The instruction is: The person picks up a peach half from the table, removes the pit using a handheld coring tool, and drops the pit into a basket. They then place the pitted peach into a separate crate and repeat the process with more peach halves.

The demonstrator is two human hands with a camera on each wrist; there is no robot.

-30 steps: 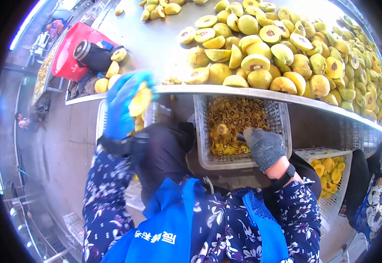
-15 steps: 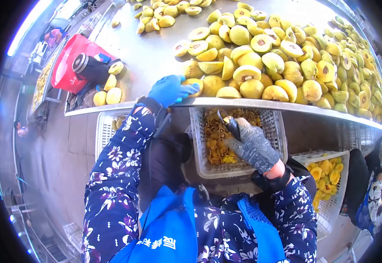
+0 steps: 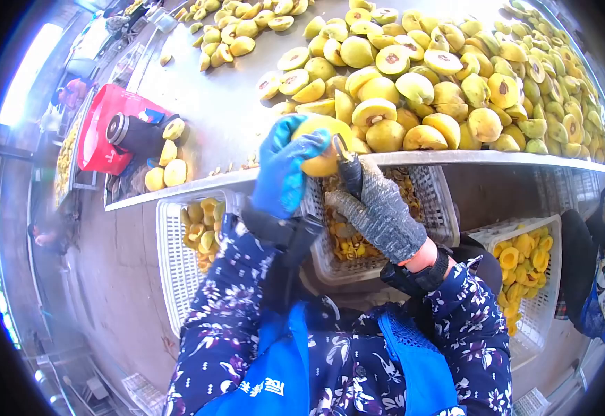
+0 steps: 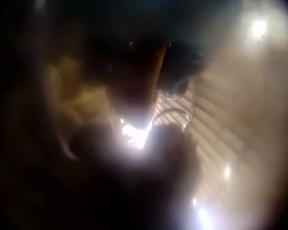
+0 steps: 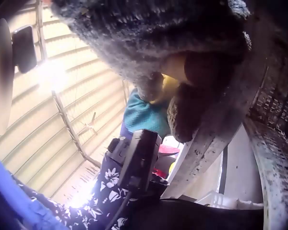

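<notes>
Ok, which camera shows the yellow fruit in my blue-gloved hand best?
The head view: the yellow fruit shows clearly, gripped by the left hand, the dark tool in the right hand against it. The right wrist view catches only a yellow sliver; the left wrist view is too blurred.

The fingers of the left hand (image 3: pixel 285 173) cover the left side of the yellow fruit (image 3: pixel 323 156), so its full shape cannot be told. Only the dark tip of the tool (image 3: pixel 347 166) sticks out of the right hand (image 3: pixel 379 208); the rest is hidden inside the grey glove (image 3: pixel 393 222). The middle basket (image 3: pixel 443 201) is hidden at its far side by the counter (image 3: pixel 233 97) edge and covered on its near side by the right hand. The left wrist view is dark and blurred; only a yellowish patch (image 4: pixel 69 91) shows. In the right wrist view the glove fills the top, and the fruit (image 5: pixel 169 86) is a small sliver. The pile of fruit halves (image 3: pixel 413 83) runs off the far and right edges.
</notes>
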